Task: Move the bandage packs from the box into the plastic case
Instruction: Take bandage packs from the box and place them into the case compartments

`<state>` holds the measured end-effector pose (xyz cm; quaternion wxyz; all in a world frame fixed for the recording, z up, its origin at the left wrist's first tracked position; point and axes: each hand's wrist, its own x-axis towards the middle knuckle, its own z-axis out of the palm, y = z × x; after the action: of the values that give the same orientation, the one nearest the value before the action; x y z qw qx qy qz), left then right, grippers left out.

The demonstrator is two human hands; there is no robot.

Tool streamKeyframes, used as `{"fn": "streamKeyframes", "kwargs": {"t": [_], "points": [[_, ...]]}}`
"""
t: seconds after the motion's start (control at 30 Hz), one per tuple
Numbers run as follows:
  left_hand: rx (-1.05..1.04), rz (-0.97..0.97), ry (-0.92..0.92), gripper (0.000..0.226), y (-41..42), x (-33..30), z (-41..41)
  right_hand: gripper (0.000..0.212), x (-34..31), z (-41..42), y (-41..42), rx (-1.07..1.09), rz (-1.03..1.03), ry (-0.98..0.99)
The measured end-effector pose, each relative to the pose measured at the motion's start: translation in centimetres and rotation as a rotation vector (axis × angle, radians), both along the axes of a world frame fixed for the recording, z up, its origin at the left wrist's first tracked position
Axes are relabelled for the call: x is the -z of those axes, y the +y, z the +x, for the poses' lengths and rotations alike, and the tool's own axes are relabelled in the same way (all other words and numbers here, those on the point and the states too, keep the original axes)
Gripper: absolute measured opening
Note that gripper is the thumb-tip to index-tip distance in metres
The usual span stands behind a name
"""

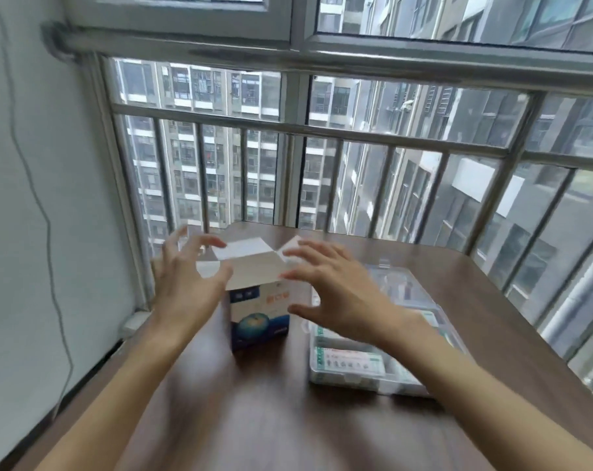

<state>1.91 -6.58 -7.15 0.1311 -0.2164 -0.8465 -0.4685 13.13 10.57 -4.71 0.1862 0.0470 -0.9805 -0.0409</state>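
A small white and blue cardboard box stands upright on the brown table, its white top flaps spread open. My left hand hovers at the box's left side with fingers spread, its thumb near the left flap. My right hand reaches over the right flap with fingers extended and touching its edge. Neither hand holds anything. A clear plastic case lies open to the right of the box, with flat green and white packs inside. My right forearm covers part of the case.
The table stands against a metal window railing with glass behind it. A white wall with a hanging cable runs along the left. The case's clear lid lies flat behind it.
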Motion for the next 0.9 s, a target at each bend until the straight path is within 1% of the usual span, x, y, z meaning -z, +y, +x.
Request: {"fn": "streamKeyframes", "kwargs": {"t": [0.03,0.07,0.1,0.13,0.17,0.23,0.27,0.3,0.37,0.43,0.5,0.57,0.7,0.77,0.83,0.9], "points": [[0.071,0.100,-0.110,0.016,-0.2,0.4,-0.2,0.039,0.6,-0.3,-0.4,-0.007,0.032,0.075],[0.150,0.190,-0.181,0.011,-0.3,0.7,-0.3,0.030,1.1,-0.4,-0.5,-0.016,0.043,0.166],[0.200,0.240,-0.172,0.012,-0.3,0.9,-0.2,0.022,1.6,-0.3,-0.5,-0.035,0.044,0.252],[0.223,0.261,-0.104,0.017,-0.4,0.9,0.0,0.014,2.0,-0.2,-0.4,-0.067,0.047,0.317],[0.228,0.269,0.013,0.019,-0.5,0.9,0.2,0.009,2.4,0.0,-0.2,-0.099,0.064,0.370],[0.273,0.267,0.234,0.013,-0.5,1.3,0.5,0.008,3.0,0.4,-0.1,-0.136,0.104,0.407],[0.319,0.237,0.320,0.019,-0.4,1.6,0.5,0.008,3.2,0.6,0.1,-0.141,0.124,0.387],[0.358,0.204,0.366,0.024,-0.4,2.1,0.5,0.008,3.4,0.6,0.2,-0.140,0.147,0.348],[0.380,0.163,0.358,0.028,-0.5,2.9,0.4,0.010,3.8,0.7,0.3,-0.147,0.158,0.258],[0.343,0.172,0.324,0.043,-0.8,3.3,0.4,0.022,3.7,1.0,-0.3,-0.161,0.061,0.198],[0.320,0.170,0.306,0.052,-1.0,3.1,0.6,0.031,2.9,0.9,-1.5,-0.155,-0.069,0.158],[0.323,0.152,0.318,0.053,-0.9,3.0,0.9,0.036,1.8,0.3,-3.1,-0.092,-0.084,0.043],[0.299,0.143,0.279,0.053,-0.7,2.7,1.3,0.029,0.9,-2.1,-6.1,0.098,-0.025,-0.295],[0.279,0.140,0.247,0.053,-0.6,2.3,1.3,0.033,1.0,-3.5,-7.1,0.181,-0.031,-0.417],[0.267,0.136,0.219,0.054,-0.5,2.0,1.2,0.035,1.0,-4.6,-7.4,0.242,-0.137,-0.461],[0.270,0.142,0.177,0.052,-0.5,1.8,1.2,0.034,0.9,-5.1,-7.5,0.267,-0.206,-0.443]]}}
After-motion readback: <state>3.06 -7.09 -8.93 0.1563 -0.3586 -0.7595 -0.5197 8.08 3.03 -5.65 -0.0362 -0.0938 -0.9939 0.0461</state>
